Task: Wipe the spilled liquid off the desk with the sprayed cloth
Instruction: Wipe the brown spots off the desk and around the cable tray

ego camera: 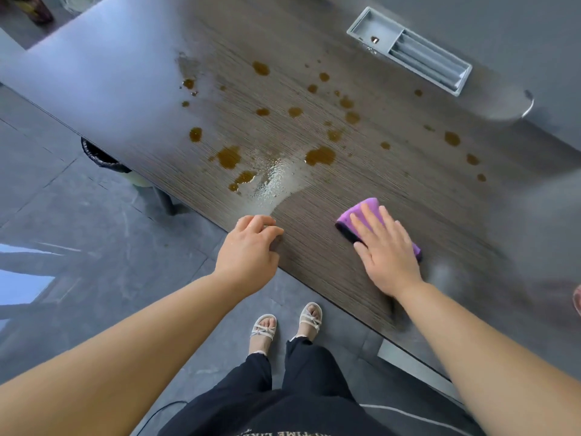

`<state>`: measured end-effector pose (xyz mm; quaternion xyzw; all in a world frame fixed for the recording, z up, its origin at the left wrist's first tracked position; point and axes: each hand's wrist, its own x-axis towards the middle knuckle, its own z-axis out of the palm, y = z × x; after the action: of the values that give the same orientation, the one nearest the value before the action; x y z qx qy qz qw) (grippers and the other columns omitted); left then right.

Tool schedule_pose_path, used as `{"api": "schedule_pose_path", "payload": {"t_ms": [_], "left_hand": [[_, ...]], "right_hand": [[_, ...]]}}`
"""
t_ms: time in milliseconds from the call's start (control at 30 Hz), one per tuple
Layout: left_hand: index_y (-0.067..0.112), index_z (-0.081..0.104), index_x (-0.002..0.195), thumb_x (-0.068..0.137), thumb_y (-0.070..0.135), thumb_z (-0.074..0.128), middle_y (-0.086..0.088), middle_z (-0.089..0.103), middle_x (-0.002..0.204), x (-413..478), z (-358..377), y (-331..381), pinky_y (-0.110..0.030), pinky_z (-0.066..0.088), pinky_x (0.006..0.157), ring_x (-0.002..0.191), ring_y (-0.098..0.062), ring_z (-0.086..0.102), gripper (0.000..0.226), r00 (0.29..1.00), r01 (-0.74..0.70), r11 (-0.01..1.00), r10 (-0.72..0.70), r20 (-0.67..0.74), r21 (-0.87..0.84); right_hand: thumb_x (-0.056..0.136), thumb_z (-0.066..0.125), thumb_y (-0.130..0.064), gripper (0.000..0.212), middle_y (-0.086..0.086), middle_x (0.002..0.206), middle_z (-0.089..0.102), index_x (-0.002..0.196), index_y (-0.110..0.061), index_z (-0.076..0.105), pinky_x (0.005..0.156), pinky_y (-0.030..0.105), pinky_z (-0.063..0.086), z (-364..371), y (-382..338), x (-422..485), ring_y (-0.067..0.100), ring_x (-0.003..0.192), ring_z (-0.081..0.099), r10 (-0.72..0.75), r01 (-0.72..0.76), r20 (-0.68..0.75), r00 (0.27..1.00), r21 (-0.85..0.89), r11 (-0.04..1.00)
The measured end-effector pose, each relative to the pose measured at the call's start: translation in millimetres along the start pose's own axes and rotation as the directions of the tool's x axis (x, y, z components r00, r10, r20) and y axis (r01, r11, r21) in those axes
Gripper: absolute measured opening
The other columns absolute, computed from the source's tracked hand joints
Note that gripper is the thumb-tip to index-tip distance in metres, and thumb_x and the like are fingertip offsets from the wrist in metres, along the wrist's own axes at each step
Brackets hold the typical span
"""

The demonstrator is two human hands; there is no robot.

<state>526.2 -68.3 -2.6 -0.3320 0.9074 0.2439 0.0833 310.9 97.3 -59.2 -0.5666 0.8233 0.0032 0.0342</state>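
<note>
cloth (373,203): purple, dark edge, folded, flat on desk (408,190), near right, pressed under flat right hand (388,253) | spill (320,156): brown drops and small puddles, scattered over desk middle, far of cloth, apart from it | wet streak (276,180): clear, beaded, left of cloth | desk: dark wood grain

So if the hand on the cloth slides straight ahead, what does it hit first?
Likely the big brown puddle, just past some bare desk. The right hand lies flat on the cloth.
</note>
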Motion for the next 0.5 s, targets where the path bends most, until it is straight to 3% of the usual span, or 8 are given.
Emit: {"api": "schedule_pose_path", "payload": {"t_ms": [67, 133, 200, 267, 300, 333, 400, 500], "left_hand": [[0.027, 0.041, 0.139, 0.093, 0.020, 0.045, 0.007, 0.031, 0.147, 7.5, 0.0, 8.2, -0.030, 0.022, 0.112, 0.137, -0.018, 0.018, 0.046, 0.999, -0.024, 1.000, 0.024, 0.032, -0.014], [0.026, 0.036, 0.142, 0.094, 0.021, 0.045, 0.006, 0.027, 0.150, 14.0, -0.3, 16.2, -0.033, 0.022, 0.114, 0.140, -0.019, 0.015, 0.049, 0.997, -0.032, 0.999, 0.032, 0.064, -0.006], [0.026, 0.033, 0.144, 0.093, 0.023, 0.045, 0.005, 0.026, 0.151, 20.1, -1.9, 21.3, -0.034, 0.021, 0.114, 0.141, -0.020, 0.013, 0.052, 0.995, -0.043, 0.999, 0.042, 0.089, 0.016], [0.026, 0.032, 0.144, 0.094, 0.025, 0.046, 0.005, 0.026, 0.151, 24.6, -3.8, 23.2, -0.035, 0.021, 0.114, 0.141, -0.021, 0.014, 0.052, 0.994, -0.045, 0.999, 0.042, 0.100, 0.026], [0.026, 0.032, 0.144, 0.094, 0.025, 0.045, 0.005, 0.025, 0.151, 26.4, -4.3, 23.2, -0.035, 0.022, 0.114, 0.141, -0.021, 0.014, 0.052, 0.994, -0.040, 0.999, 0.037, 0.102, 0.033], [0.026, 0.033, 0.144, 0.094, 0.024, 0.044, 0.005, 0.025, 0.152, 28.5, -4.3, 23.7, -0.036, 0.022, 0.114, 0.141, -0.021, 0.014, 0.052, 0.993, -0.038, 0.998, 0.033, 0.110, 0.041], [0.025, 0.032, 0.144, 0.093, 0.025, 0.043, 0.004, 0.023, 0.152, 30.9, -3.4, 25.5, -0.035, 0.022, 0.114, 0.141, -0.022, 0.015, 0.052, 0.988, -0.040, 0.998, 0.031, 0.150, 0.058], [0.026, 0.028, 0.146, 0.093, 0.031, 0.045, 0.003, 0.019, 0.154, 33.6, -1.1, 28.1, -0.036, 0.019, 0.115, 0.141, -0.025, 0.011, 0.056, 0.978, -0.024, 0.997, 0.009, 0.210, 0.071]], "right_hand": [[0.100, 0.033, -0.039, 0.055, 0.005, 0.159, 0.016, 0.151, -0.024, 0.020, 0.112, 0.056, 0.023, -2.2, -18.9, 18.2, 0.034, 0.145, 0.013, 0.416, -0.416, 0.009, 0.909, 0.092, 0.905], [0.099, 0.031, -0.041, 0.056, 0.008, 0.159, 0.016, 0.151, -0.022, 0.022, 0.111, 0.055, 0.020, -4.6, -50.5, 24.9, 0.035, 0.145, 0.013, 0.499, -0.499, 0.020, 0.866, 0.095, 0.861], [0.096, 0.029, -0.044, 0.057, 0.010, 0.155, 0.027, 0.149, -0.021, 0.028, 0.108, 0.056, 0.027, -0.4, -55.0, 11.3, 0.039, 0.141, 0.024, 0.185, -0.186, 0.020, 0.982, 0.042, 0.982], [0.094, 0.032, -0.043, 0.055, 0.006, 0.154, 0.031, 0.146, -0.025, 0.029, 0.109, 0.053, 0.027, 5.7, -19.0, -4.7, 0.035, 0.140, 0.027, -0.194, 0.194, 0.054, 0.980, 0.000, 0.981], [0.094, 0.033, -0.043, 0.054, 0.004, 0.154, 0.031, 0.145, -0.027, 0.029, 0.110, 0.052, 0.027, 4.8, 1.4, -7.0, 0.032, 0.140, 0.025, -0.247, 0.248, 0.078, 0.966, 0.004, 0.969], [0.094, 0.033, -0.042, 0.054, 0.004, 0.154, 0.032, 0.146, -0.027, 0.029, 0.109, 0.055, 0.029, 1.4, 16.6, -5.4, 0.032, 0.140, 0.025, -0.188, 0.188, 0.083, 0.979, 0.008, 0.982], [0.098, 0.030, -0.042, 0.054, 0.005, 0.157, 0.024, 0.149, -0.025, 0.026, 0.109, 0.058, 0.029, -5.8, 23.2, 8.6, 0.033, 0.143, 0.019, 0.114, -0.115, 0.065, 0.991, 0.013, 0.993], [0.100, 0.022, -0.047, 0.059, 0.001, 0.161, -0.002, 0.153, -0.028, 0.005, 0.116, 0.052, 0.009, -12.9, -18.8, 46.6, 0.030, 0.146, -0.003, 0.563, -0.571, 0.105, 0.820, 0.088, 0.816]]}}
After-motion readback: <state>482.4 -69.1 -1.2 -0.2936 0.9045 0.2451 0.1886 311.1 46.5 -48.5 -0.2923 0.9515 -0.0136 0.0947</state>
